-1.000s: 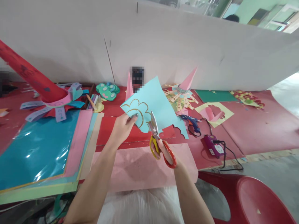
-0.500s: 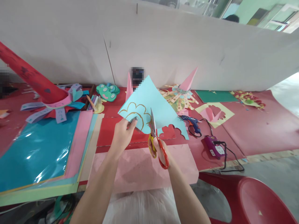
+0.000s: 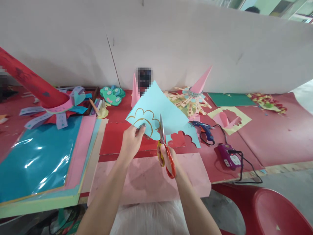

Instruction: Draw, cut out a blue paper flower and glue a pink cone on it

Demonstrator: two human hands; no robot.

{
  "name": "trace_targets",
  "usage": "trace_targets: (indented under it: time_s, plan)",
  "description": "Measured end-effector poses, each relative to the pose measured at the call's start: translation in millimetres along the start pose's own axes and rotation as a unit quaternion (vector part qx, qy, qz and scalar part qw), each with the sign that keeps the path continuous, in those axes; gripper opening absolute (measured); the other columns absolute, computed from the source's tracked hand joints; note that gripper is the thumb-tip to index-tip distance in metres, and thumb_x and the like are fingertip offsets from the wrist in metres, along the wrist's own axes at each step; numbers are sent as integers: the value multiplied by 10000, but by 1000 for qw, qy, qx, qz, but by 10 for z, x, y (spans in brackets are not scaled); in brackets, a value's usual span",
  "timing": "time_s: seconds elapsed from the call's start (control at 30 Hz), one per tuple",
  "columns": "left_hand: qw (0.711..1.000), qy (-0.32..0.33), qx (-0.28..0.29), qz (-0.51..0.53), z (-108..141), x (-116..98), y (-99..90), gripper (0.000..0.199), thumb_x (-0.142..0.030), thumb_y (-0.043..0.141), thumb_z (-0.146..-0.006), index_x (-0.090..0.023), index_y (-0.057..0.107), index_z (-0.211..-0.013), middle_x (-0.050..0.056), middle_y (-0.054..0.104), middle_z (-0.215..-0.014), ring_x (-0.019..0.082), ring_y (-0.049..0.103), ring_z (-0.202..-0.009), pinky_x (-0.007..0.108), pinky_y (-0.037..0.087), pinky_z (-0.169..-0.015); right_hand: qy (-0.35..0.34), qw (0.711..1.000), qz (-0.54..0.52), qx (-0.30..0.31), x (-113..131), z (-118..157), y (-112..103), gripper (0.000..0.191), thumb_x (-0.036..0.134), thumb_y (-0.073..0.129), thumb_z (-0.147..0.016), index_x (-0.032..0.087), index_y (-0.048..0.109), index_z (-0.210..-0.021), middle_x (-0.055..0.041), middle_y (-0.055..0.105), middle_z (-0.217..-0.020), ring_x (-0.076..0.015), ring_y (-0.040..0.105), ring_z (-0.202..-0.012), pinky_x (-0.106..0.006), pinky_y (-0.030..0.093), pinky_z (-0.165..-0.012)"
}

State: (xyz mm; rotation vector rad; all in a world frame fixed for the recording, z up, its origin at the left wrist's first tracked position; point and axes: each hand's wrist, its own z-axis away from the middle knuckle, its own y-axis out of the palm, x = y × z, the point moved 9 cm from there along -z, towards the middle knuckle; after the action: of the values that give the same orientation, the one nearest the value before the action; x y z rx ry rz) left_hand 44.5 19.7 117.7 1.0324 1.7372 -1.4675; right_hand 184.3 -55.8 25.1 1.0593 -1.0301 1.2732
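My left hand [image 3: 133,138] pinches the lower left edge of a light blue sheet of paper [image 3: 161,104], thumb on top. A scalloped, flower-like outline is drawn on the sheet in brown-gold line beside my thumb. In my right hand [image 3: 168,153] is a pair of scissors [image 3: 162,130] with one red and one yellow handle loop. Their blades point up and lie at the paper, near the right end of the drawn outline. To the right of the blades, the sheet's lower edge is cut in curves. The paper is held above the red table.
A glue gun [image 3: 205,130] and a purple power adapter [image 3: 228,156] with black cable lie to the right. Pink cone hats [image 3: 201,81] stand behind. At left are a red cone [image 3: 31,83] and stacked coloured sheets [image 3: 46,153]. A red stool [image 3: 276,209] is at lower right.
The view has shifted slightly. Both hands keep their hold on the paper and scissors, and the blades look closer together than before.
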Motion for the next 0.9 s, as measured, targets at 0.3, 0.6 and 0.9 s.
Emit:
trace_targets:
  time_s: [0.3,0.6,0.9]
  plan:
    - [1000,1,24,-16,-44,11,-36,407,-408,496,-814,-213,305,-513,-47,336,-452,97,336,-430,233,260,-447,-8,999,35,3,19,14,-25,506,701,422,-804,217,376,-665,85,326,-439,-66,318,-370,-220,270,-385]
    - [999,19,44,12,-74,-24,-62,388,-366,501,-821,-208,300,-528,-59,287,-481,85,298,-441,220,261,-453,-8,999,36,15,-4,46,3,486,684,399,-822,214,392,-699,90,331,-446,-66,319,-364,-219,285,-383]
    - [998,-21,13,59,-61,80,-100,297,-373,526,-815,-183,442,-602,-56,350,-522,81,321,-478,203,251,-448,-2,998,55,14,9,55,15,525,726,395,-783,216,374,-661,90,314,-434,-64,309,-356,-222,285,-377]
